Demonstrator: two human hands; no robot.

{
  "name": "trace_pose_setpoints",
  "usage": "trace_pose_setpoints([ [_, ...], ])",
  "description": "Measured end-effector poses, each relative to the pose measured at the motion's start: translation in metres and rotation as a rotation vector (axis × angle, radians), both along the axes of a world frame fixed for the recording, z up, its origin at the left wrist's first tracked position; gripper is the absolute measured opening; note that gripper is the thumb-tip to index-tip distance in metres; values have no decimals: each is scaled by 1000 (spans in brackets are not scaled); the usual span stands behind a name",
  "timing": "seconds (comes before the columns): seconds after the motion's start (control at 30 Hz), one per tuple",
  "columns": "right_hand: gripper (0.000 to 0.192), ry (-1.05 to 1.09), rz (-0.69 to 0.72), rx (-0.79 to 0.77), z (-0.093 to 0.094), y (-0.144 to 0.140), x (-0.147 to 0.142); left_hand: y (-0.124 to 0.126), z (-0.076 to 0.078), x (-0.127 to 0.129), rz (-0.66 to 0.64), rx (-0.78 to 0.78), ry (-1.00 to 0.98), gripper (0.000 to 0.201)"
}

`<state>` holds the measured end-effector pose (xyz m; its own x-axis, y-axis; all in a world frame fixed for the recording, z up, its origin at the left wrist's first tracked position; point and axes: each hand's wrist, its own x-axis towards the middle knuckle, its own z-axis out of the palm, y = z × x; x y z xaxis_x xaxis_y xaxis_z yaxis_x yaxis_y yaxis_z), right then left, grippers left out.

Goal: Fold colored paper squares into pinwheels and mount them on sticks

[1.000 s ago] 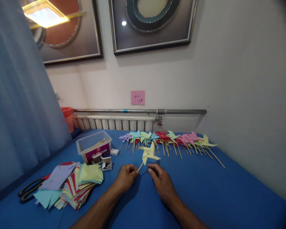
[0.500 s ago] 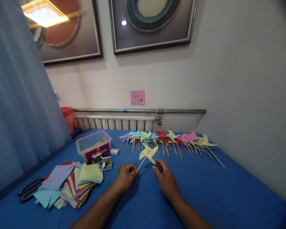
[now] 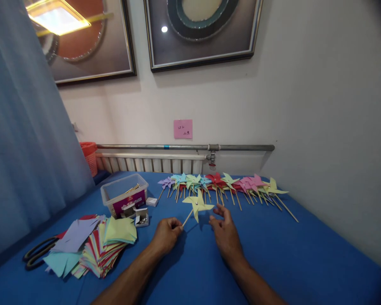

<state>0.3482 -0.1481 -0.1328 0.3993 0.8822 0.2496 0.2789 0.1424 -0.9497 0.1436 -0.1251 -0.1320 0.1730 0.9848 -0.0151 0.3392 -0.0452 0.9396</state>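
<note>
A pale yellow paper pinwheel (image 3: 197, 205) on a thin wooden stick is held up in front of me, a metal pin at its centre. The fingers of my left hand (image 3: 167, 234) pinch the lower end of its stick. Just right of the blades is my right hand (image 3: 225, 234), fingers apart and holding nothing. Left of my left hand lie a fanned stack of slit coloured paper squares (image 3: 120, 231) and a small open box of pins (image 3: 142, 217). Behind the pinwheel, several finished pinwheels (image 3: 216, 181) lie in a row.
A clear plastic tub (image 3: 124, 195) with wooden sticks stands at the back left, a small white box (image 3: 151, 202) beside it. Black-handled scissors (image 3: 34, 254) lie partly under the papers. A blue curtain (image 3: 28, 127) hangs at left; a pipe (image 3: 247, 148) runs along the wall.
The pinwheel's blades have turned on the stick. My right hand has moved away from them, slightly to the right, with its fingers more spread. My left hand keeps its hold.
</note>
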Motion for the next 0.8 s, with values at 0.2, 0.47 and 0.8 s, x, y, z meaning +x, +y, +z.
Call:
trace_pose_setpoints([
  [0.2, 45, -96, 74, 21, 0, -4, -2, 0, -2, 0, 0, 14, 5, 11],
  [0.47, 37, -79, 336, -26, 2, -19, -22, 0, 1, 0, 24, 23, -11, 14],
  [0.8, 43, 228, 248, -108, -2, -1, -11, -5, 6, 4, 0, -29, -49, 14],
])
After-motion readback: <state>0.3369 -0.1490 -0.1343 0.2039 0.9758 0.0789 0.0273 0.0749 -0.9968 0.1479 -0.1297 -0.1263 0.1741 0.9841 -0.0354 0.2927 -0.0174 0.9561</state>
